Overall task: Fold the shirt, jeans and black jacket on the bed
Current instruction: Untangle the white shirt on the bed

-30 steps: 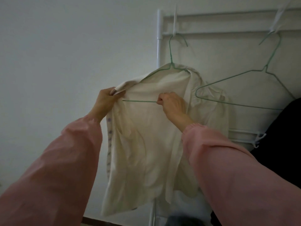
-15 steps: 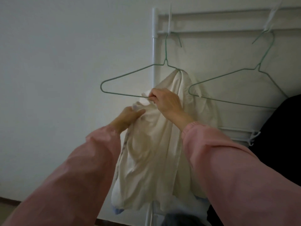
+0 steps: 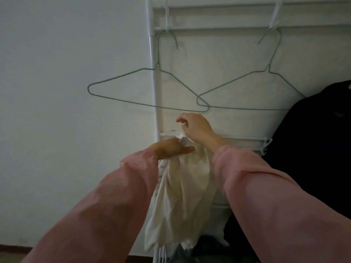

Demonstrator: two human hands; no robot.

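- Left of the white rack (image 3: pixel 152 73) there is only plain wall (image 3: pixel 57 92), with lots of open room to move.
- A green wire hanger (image 3: pixel 121 100) hangs from the rack's top bar, at its left corner. Half of it sticks out past the left post, over the wall.
- Under that hanger, the left hand (image 3: pixel 171 149), in a pink sleeve (image 3: pixel 114 205), grips the bunched top of the shirt.
- The cream shirt (image 3: pixel 182 196) hangs straight down from that hand, in front of the rack's left post. Its long way runs up and down.
- The right hand (image 3: pixel 197 128) is just above the shirt's top, with its fingers curled. I cannot tell if it pinches the cloth.
- A second green hanger (image 3: pixel 266 88) hangs farther right. Its left tip crosses the first hanger's right tip.
- The black jacket (image 3: pixel 313 149) hangs at the rack's right edge.
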